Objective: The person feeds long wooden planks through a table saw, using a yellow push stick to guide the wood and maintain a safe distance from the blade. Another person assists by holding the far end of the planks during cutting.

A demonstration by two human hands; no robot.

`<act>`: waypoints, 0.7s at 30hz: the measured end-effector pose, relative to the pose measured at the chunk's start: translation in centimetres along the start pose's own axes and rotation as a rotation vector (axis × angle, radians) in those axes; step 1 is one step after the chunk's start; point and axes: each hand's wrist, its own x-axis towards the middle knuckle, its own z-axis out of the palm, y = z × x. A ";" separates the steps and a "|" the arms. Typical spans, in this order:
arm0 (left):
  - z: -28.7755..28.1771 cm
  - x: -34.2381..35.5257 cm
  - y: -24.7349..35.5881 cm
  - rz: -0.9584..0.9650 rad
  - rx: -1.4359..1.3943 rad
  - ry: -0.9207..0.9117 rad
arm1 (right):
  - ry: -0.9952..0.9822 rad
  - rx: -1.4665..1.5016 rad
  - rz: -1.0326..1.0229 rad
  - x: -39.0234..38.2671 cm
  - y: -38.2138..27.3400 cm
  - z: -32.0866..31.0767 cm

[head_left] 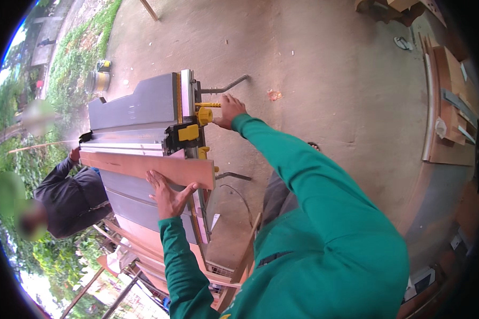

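A long reddish-brown wooden board (138,166) lies across the dark table of a table saw (135,103), alongside the pale metal fence (138,148). My left hand (170,196) is flat on the board's near end, thumb and fingers spread. At the saw's near edge, my right hand (232,110) is beside the fence's yellow knob (204,116) and a yellow strip with dark marks (208,105). Its thumb points toward the knob, apart from the fingers, whose tips are partly hidden. Another person's hand (74,155) is at the board's far end.
The other person, in dark clothing (72,202), stands beyond the saw. Bent metal bars (226,86) stick out from its near side. Wooden boards (242,266) lie close to my left arm. Wood panels (447,95) stand at the far right; buckets (100,81) sit near the grass.
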 end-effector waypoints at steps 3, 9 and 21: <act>0.2 0.3 0.0 0.037 0.010 0.000 | -0.182 -0.232 -0.075 5.4 -0.5 1.5; 0.0 0.3 0.7 0.060 -0.060 -0.002 | -0.155 -0.048 -0.216 6.5 5.7 2.9; -1.5 0.4 1.5 -0.131 -0.076 -0.077 | -0.226 -0.266 -0.240 4.5 10.5 -4.7</act>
